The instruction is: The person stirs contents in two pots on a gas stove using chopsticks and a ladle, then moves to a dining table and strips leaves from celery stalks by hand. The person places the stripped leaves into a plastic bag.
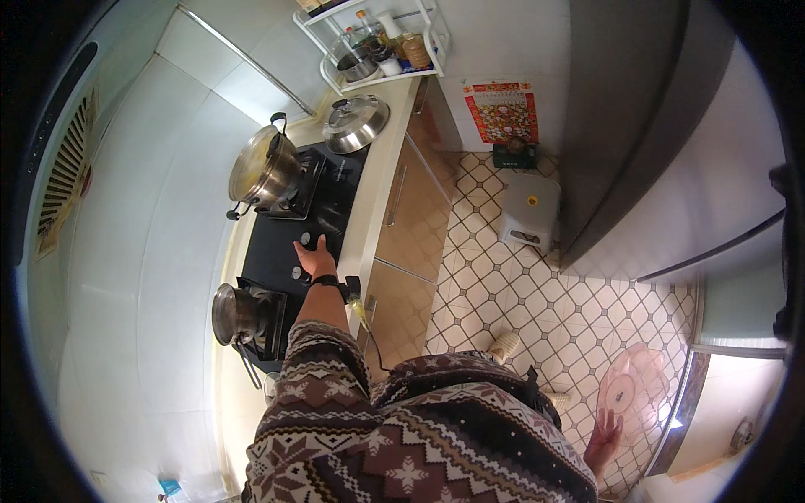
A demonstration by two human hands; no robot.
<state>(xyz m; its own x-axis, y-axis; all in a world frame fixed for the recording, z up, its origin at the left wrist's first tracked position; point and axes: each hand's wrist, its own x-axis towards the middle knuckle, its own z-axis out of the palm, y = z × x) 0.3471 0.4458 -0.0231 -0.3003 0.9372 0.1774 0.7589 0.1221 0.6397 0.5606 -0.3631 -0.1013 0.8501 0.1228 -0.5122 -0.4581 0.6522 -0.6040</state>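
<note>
My left hand point(314, 256) reaches over the black gas cooktop point(339, 217), its fingers spread around the upper control knob point(305, 238); whether they touch it I cannot tell. The lower knob point(297, 273) lies close to my wrist, which wears a black strap with a cable. A large steel pot point(270, 173) with black handles stands on the far burner, and a small long-handled saucepan point(238, 314) on the near one. My right hand point(607, 434) hangs at the lower right, fingers apart, in front of or beside a translucent pink plastic basin point(635, 383).
A domed steel and glass lid point(356, 124) lies on the counter point(371, 207), below a white rack point(402, 77) of bottles and jars. A grey plastic stool point(531, 207) stands on the tiled floor near a tall grey appliance point(629, 144). A range hood point(63, 170) juts out at the left.
</note>
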